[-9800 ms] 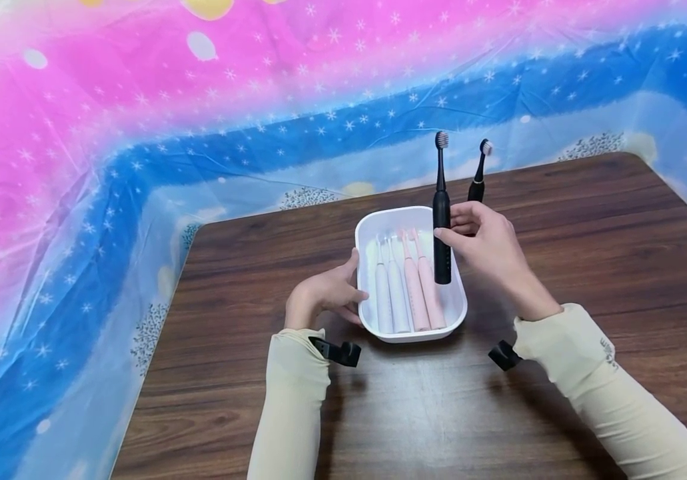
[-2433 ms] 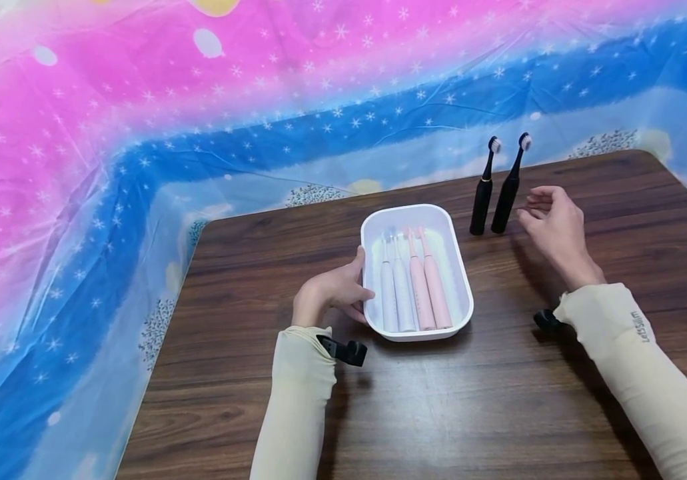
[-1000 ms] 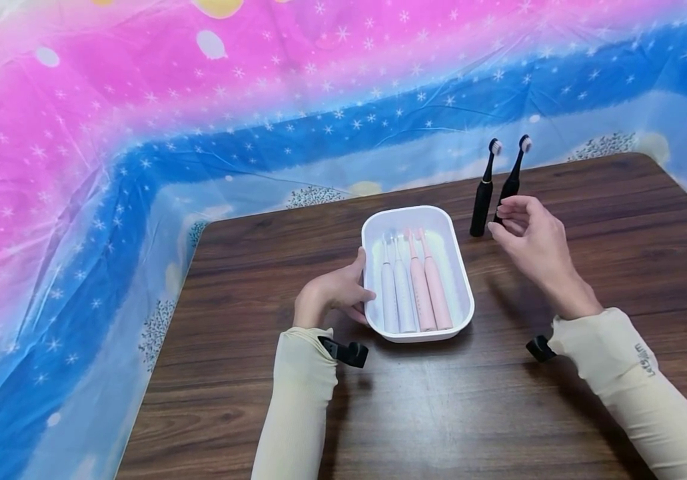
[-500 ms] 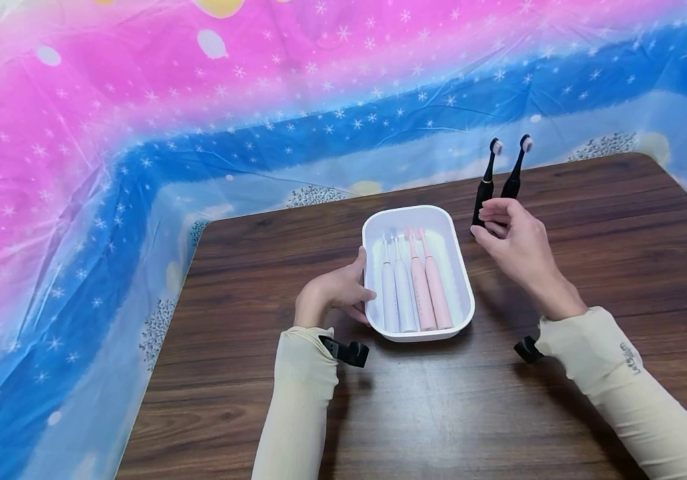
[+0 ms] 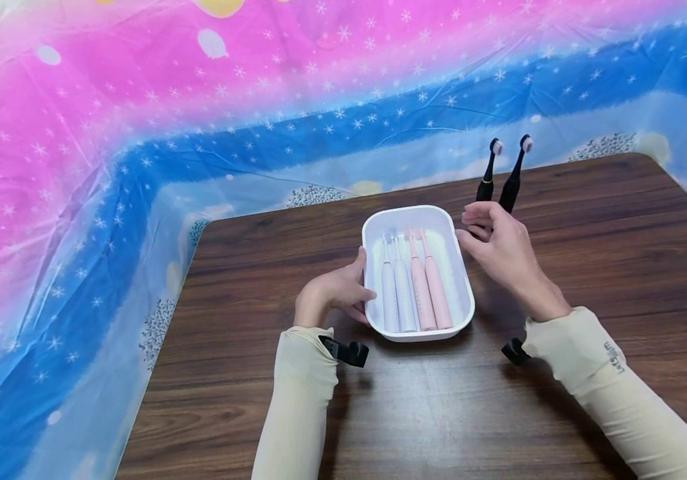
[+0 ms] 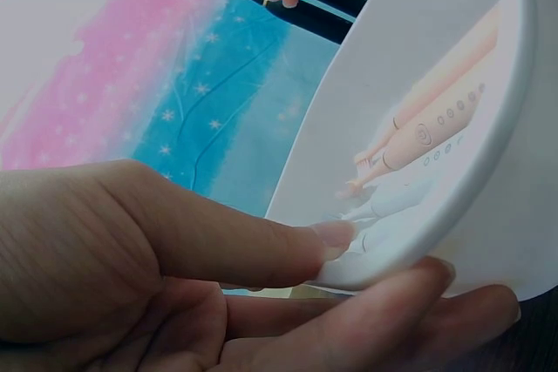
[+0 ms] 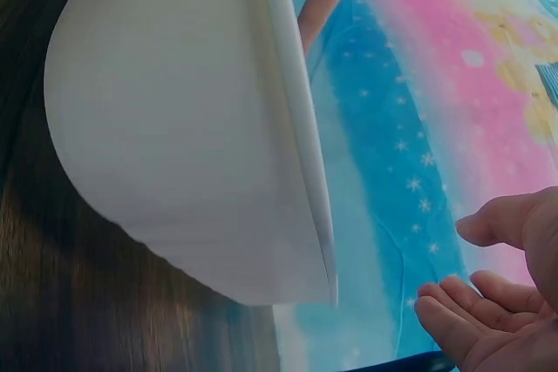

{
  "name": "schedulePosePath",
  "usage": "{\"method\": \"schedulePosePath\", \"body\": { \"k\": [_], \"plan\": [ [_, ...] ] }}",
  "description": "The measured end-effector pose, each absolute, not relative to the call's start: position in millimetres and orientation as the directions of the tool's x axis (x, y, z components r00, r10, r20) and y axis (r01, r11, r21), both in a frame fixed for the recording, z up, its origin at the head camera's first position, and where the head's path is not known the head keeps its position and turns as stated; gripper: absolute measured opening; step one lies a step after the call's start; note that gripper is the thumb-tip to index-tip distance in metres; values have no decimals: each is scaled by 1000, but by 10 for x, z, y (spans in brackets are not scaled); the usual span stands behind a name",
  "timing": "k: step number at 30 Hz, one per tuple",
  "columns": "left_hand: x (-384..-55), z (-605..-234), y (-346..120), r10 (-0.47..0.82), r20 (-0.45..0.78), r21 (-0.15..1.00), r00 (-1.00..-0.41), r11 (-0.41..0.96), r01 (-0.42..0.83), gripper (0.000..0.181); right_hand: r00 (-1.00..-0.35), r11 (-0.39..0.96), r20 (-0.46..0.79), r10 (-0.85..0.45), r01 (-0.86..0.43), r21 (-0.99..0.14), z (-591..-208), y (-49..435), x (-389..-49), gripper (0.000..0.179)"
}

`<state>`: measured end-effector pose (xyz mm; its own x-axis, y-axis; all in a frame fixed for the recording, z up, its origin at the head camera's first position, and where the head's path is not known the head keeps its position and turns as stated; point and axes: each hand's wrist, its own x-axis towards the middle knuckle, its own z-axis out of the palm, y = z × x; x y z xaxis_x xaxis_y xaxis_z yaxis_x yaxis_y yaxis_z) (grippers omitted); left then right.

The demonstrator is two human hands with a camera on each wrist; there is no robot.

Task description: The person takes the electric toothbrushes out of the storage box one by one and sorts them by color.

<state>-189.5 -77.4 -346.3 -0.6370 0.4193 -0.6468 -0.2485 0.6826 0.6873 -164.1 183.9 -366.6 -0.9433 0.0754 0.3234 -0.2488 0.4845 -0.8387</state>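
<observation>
My left hand (image 5: 334, 293) grips the left side of a white plastic tray (image 5: 420, 337); in the left wrist view its thumb (image 6: 288, 254) lies over the rim and the fingers are outside. In the tray, two white electric toothbrushes (image 5: 404, 300) lie beside two pink electric toothbrushes (image 5: 437, 287), heads toward the far end. My right hand (image 5: 502, 247) is by the tray's far right side, holding nothing; the right wrist view shows thumb and fingers apart. Just behind it two black electric toothbrushes (image 5: 511, 190) stand upright on the table, their lower ends partly hidden by the hand.
The dark wood-grain table (image 5: 247, 287) carries the tray near its middle. A pink and blue snowflake cloth (image 5: 247, 120) hangs behind the far edge and down the left side. Black wrist cameras (image 5: 352, 353) jut from both sleeves.
Earlier my right hand held one black toothbrush over the tray; now both black ones stand on the table. Lately that hand has moved left, past them toward the tray. The left hand stays put.
</observation>
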Motion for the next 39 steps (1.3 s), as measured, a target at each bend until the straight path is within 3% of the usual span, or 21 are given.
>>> {"method": "schedulePosePath", "body": {
  "k": [39],
  "plan": [
    [-1893,-3465,-787,426,-641,687,-639,689,-229,90,-981,524,188,-56,-189,-830,-3788,1455,-1649,40]
  ]
}}
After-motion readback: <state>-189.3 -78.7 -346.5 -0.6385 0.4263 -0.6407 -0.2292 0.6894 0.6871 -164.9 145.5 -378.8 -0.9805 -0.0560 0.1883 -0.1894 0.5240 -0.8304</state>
